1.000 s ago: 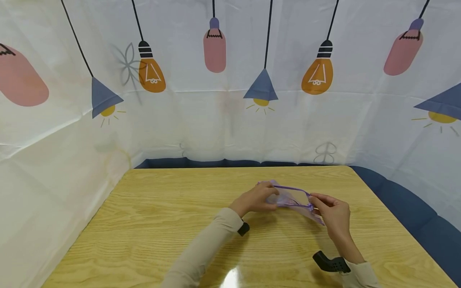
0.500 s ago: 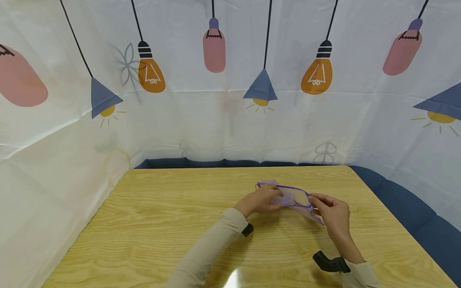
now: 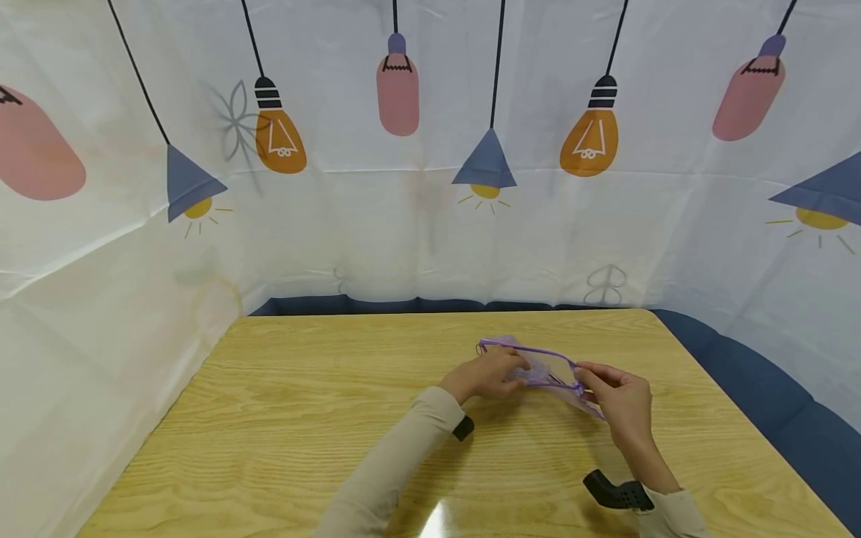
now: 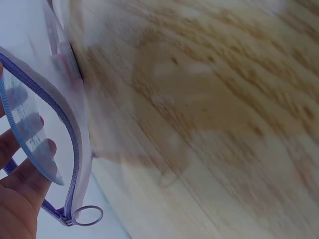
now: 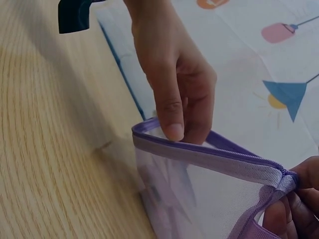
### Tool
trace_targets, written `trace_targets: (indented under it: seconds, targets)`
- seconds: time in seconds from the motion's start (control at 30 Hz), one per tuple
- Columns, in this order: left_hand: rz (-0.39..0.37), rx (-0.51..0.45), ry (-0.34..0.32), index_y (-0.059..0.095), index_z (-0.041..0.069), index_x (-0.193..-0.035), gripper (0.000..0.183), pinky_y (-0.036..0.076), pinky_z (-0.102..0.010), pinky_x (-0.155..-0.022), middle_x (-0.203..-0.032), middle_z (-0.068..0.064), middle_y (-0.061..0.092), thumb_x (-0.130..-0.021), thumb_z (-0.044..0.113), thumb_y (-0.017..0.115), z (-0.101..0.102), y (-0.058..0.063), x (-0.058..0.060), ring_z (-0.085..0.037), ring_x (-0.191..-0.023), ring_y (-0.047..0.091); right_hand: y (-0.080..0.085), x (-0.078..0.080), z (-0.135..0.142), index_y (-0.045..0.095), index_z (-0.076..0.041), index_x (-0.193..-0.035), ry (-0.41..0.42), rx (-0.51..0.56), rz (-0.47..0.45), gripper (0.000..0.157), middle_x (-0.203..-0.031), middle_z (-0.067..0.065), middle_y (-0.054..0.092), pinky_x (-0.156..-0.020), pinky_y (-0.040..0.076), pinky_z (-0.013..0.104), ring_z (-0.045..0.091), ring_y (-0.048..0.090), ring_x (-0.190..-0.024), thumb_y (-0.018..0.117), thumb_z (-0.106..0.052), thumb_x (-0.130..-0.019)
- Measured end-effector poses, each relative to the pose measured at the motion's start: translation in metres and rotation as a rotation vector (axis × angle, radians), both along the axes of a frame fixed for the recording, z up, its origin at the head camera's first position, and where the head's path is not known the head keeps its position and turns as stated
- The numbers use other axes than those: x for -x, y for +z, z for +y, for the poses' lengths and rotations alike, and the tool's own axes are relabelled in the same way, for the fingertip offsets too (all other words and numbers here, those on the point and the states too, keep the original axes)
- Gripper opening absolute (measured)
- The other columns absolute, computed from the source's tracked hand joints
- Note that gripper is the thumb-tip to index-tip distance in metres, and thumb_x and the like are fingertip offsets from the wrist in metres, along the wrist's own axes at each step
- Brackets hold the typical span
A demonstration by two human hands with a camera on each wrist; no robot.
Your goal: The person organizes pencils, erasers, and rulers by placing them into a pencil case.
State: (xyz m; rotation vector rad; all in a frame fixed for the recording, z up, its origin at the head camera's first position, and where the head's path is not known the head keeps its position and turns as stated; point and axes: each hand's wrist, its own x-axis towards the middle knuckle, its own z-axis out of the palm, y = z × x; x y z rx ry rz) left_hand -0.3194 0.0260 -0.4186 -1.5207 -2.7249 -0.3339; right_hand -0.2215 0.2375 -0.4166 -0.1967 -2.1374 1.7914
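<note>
A see-through mesh zip pouch (image 5: 219, 191) with purple edging lies tilted above the table, its mouth spread wide. My right hand (image 3: 622, 403) pinches the pouch at one end of the zip. Reaching into the mouth is my left hand (image 3: 486, 373), its fingertips below the rim in the right wrist view. In the left wrist view, its fingers hold a clear protractor (image 4: 25, 107) with a blue curved edge, inside the opening. A ring pull (image 4: 88, 215) hangs at the other zip end. Blurred pinkish items (image 5: 167, 194) show through the mesh, their kind unclear.
The wooden table (image 3: 303, 418) spreads left and in front of the hands. A white curtain (image 3: 424, 239) printed with lamps hangs behind and at the sides. Dark blue padding (image 3: 760, 373) borders the table's right edge. Black straps (image 3: 615, 493) sit on the wrists.
My left hand has shifted slightly right, further over the pouch's mouth, and more of the far zip end shows. My right hand keeps nearly the same place on the pouch.
</note>
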Motion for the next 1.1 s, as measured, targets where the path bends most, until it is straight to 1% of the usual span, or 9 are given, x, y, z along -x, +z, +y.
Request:
trace_targets:
  seconds: [0.13, 0.33, 0.47, 0.57, 0.63, 0.77, 0.87, 0.97, 1.1]
  targets:
    - [-0.025, -0.002, -0.010, 0.062, 0.007, -0.127, 0.032, 0.033, -0.024, -0.104, -0.126, -0.003, 0.061, -0.101, 0.023, 0.053, 0.001, -0.003, 0.004, -0.015, -0.121, 0.051, -0.004, 0.001, 0.001, 0.071, 0.008, -0.107, 0.012, -0.018, 0.023, 0.036, -0.085, -0.002, 0.072, -0.063, 0.056, 0.026, 0.012, 0.067, -0.070, 0.075, -0.022, -0.087]
    - [-0.062, -0.005, 0.008, 0.063, 0.008, -0.127, 0.033, 0.035, -0.023, -0.102, -0.124, -0.002, 0.062, -0.100, 0.027, 0.055, 0.003, -0.006, 0.008, -0.014, -0.119, 0.052, -0.019, 0.009, 0.008, 0.075, -0.003, -0.103, 0.011, -0.038, 0.026, 0.044, -0.090, 0.001, 0.072, -0.065, 0.056, 0.028, 0.014, 0.069, -0.075, 0.078, -0.041, -0.081]
    - [-0.065, 0.004, 0.009, 0.063, 0.009, -0.126, 0.035, 0.033, -0.023, -0.103, -0.124, -0.002, 0.061, -0.099, 0.030, 0.058, 0.006, -0.005, 0.008, -0.015, -0.119, 0.051, -0.016, 0.007, 0.008, 0.075, 0.000, -0.103, 0.021, -0.043, 0.032, 0.040, -0.090, 0.002, 0.072, -0.064, 0.056, 0.027, 0.015, 0.069, -0.075, 0.077, -0.035, -0.083]
    - [-0.044, 0.008, -0.009, 0.064, 0.009, -0.125, 0.034, 0.034, -0.023, -0.102, -0.124, -0.003, 0.061, -0.098, 0.030, 0.059, 0.008, -0.004, 0.009, -0.015, -0.118, 0.052, -0.009, 0.004, 0.005, 0.072, 0.006, -0.105, 0.021, -0.042, 0.025, 0.037, -0.087, 0.001, 0.072, -0.064, 0.056, 0.027, 0.013, 0.068, -0.073, 0.076, -0.025, -0.086]
    - [-0.021, 0.014, -0.024, 0.065, 0.009, -0.123, 0.033, 0.035, -0.022, -0.101, -0.123, -0.004, 0.062, -0.098, 0.029, 0.060, 0.009, -0.004, 0.010, -0.014, -0.117, 0.053, -0.005, 0.002, 0.003, 0.071, 0.008, -0.106, 0.020, -0.040, 0.012, 0.036, -0.086, -0.002, 0.071, -0.064, 0.055, 0.026, 0.011, 0.068, -0.072, 0.075, -0.023, -0.087]
    - [0.041, 0.039, -0.050, 0.066, 0.009, -0.121, 0.030, 0.034, -0.022, -0.101, -0.120, -0.004, 0.063, -0.098, 0.028, 0.059, 0.010, -0.007, 0.011, -0.015, -0.115, 0.054, -0.002, 0.001, 0.002, 0.071, 0.008, -0.105, 0.011, -0.020, -0.006, 0.032, -0.084, -0.002, 0.071, -0.063, 0.055, 0.025, 0.011, 0.067, -0.071, 0.075, -0.019, -0.087]
    - [0.076, 0.057, -0.059, 0.066, 0.009, -0.120, 0.029, 0.034, -0.022, -0.102, -0.120, -0.003, 0.063, -0.099, 0.027, 0.057, 0.010, -0.008, 0.011, -0.015, -0.116, 0.054, -0.003, 0.002, 0.003, 0.072, 0.006, -0.104, 0.006, -0.019, -0.007, 0.030, -0.084, -0.003, 0.071, -0.062, 0.055, 0.025, 0.011, 0.067, -0.071, 0.075, -0.019, -0.087]
    - [0.093, 0.066, -0.063, 0.066, 0.010, -0.120, 0.027, 0.034, -0.022, -0.102, -0.120, -0.003, 0.063, -0.100, 0.025, 0.057, 0.010, -0.009, 0.010, -0.015, -0.116, 0.054, -0.003, 0.002, 0.003, 0.071, 0.007, -0.105, 0.010, -0.020, -0.007, 0.033, -0.084, -0.003, 0.071, -0.063, 0.055, 0.025, 0.011, 0.067, -0.072, 0.075, -0.021, -0.087]
    - [0.151, 0.080, -0.077, 0.068, 0.013, -0.114, 0.021, 0.040, -0.019, -0.094, -0.114, -0.001, 0.064, -0.098, 0.023, 0.060, 0.009, -0.010, 0.008, -0.012, -0.106, 0.058, -0.002, 0.001, 0.003, 0.069, 0.009, -0.109, 0.016, -0.019, -0.015, 0.038, -0.084, -0.004, 0.071, -0.064, 0.055, 0.025, 0.010, 0.067, -0.072, 0.075, -0.022, -0.088]
